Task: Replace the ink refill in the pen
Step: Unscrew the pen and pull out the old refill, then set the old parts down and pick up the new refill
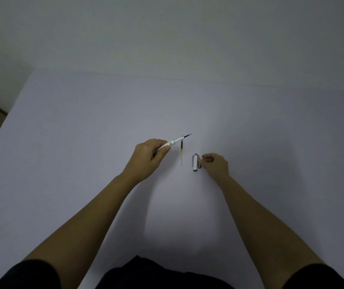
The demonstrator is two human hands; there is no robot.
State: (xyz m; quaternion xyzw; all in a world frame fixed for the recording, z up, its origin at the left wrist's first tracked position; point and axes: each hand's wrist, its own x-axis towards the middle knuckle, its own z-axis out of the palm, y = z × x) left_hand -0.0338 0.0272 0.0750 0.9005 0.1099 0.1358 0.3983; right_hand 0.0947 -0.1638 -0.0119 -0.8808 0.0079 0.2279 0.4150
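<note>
Left hand (149,156) closed in a grip around the white pen body (172,142), dark refill tip poking out and aimed up and to the right, lifted off the pale desk (83,132). Just beside it, flat on the desk — a loose ink refill (181,152), dark at the far end, yellowish toward the near end. Right hand (215,164) curled, fingertips pressed together against the white pen cap (195,162) with its metal clip; whether pinching or only touching, hard to tell.
</note>
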